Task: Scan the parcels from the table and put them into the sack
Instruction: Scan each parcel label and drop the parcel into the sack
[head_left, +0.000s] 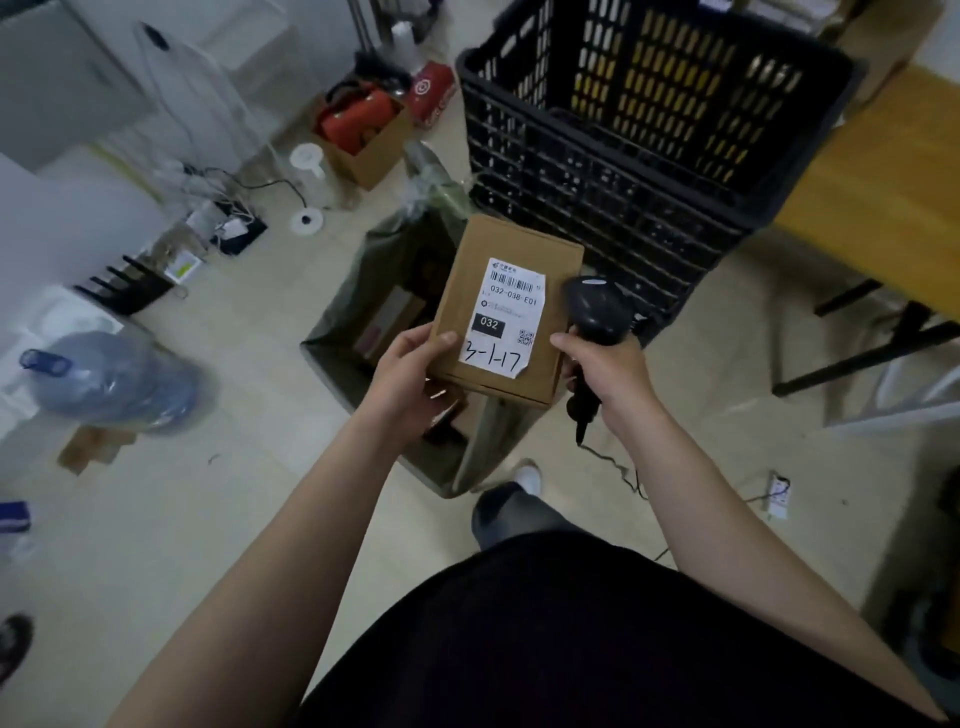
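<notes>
As you stand over the sack (343, 312), the step in hand reads as the scan, not yet the drop. Your left hand (410, 374) grips the parcel (462, 291), a brown cardboard box, at its lower left corner, with the thumb on the top face and the fingers curled beneath. The parcel sits at the centre of the frame, held in the air and slightly tilted. Its white label (503, 317) faces up, with the barcode near the label's upper edge. Your right hand (608, 374) is wrapped round the handle of the black scanner (597, 312). The scanner's head lies just beside the parcel's right edge, level with the label. It appears to point up the frame and not at the barcode. Whether a reading has registered cannot be told.

The sack, olive-green and open-mouthed, stands on the floor directly below the parcel, with other parcels (387, 322) already inside. A black crate (649, 130) occupies the upper right, and the edge of the table (883, 182) shows at the far right.

Next move, in my judgement: turn the scanner head onto the barcode, or angle the parcel towards it. Confirm the read, then lower the parcel into the sack's mouth and release it there.
</notes>
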